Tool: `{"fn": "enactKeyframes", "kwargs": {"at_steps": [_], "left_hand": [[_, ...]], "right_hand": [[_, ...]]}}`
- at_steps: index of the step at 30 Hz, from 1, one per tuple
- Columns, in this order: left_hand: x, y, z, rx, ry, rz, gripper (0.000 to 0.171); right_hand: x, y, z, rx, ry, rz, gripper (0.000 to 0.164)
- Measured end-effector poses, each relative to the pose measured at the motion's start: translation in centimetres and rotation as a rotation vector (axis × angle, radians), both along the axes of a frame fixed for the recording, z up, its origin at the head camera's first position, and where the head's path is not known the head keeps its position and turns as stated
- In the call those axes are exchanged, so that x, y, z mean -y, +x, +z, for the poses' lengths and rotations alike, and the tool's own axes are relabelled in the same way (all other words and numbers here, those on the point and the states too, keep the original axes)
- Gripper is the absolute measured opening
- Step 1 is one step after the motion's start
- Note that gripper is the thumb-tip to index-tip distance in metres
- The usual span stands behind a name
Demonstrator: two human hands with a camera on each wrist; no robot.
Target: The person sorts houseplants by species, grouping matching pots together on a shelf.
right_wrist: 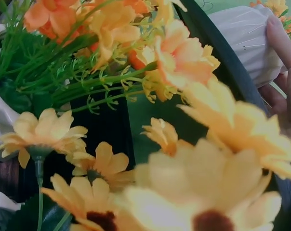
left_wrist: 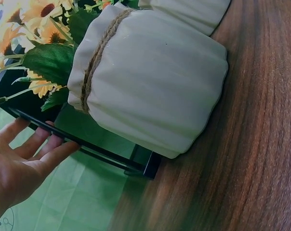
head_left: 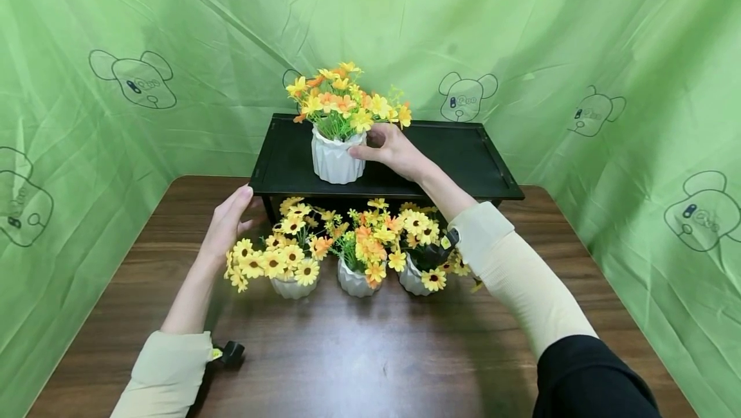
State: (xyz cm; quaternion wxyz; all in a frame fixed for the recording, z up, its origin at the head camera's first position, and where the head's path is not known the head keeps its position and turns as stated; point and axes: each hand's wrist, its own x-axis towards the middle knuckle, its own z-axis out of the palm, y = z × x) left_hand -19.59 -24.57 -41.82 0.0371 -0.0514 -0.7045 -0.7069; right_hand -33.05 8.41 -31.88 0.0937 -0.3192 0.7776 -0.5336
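Observation:
On the black shelf's [head_left: 428, 154] top stands a white ribbed flowerpot [head_left: 338, 157] with orange and yellow artificial flowers. My right hand [head_left: 393, 151] grips its right side near the rim, thumb on the front and the other fingers partly hidden behind. The right wrist view also shows this hand [right_wrist: 285, 72] on the pot [right_wrist: 246, 41]. At the shelf's left front corner is my left hand [head_left: 228, 218]. Its fairly straight fingers touch the black side frame [left_wrist: 102, 154] in the left wrist view, beside a white pot [left_wrist: 155, 82] tied with twine.
Below the shelf's front edge, three white pots stand in a row on the wooden table [head_left: 347, 354]: a left one [head_left: 292, 288], a middle one [head_left: 356, 280] and a right one [head_left: 412, 280]. Their flowers spread near both forearms. A green cloth [head_left: 370, 19] surrounds the table.

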Motion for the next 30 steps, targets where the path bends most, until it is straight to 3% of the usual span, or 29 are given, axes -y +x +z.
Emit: {"fn": "enactKeyframes", "kwargs": {"at_steps": [11,30], "left_hand": [[-0.24,0.03,0.44,0.013,0.037,-0.002,0.048],[-0.44,0.17,0.71,0.035,0.020,0.013,0.046]], "right_hand": [[-0.19,0.19,0.12,0.040,-0.035,0.047,0.034],[-0.38,0.19,0.19,0.084,-0.073,0.070,0.041]]}}
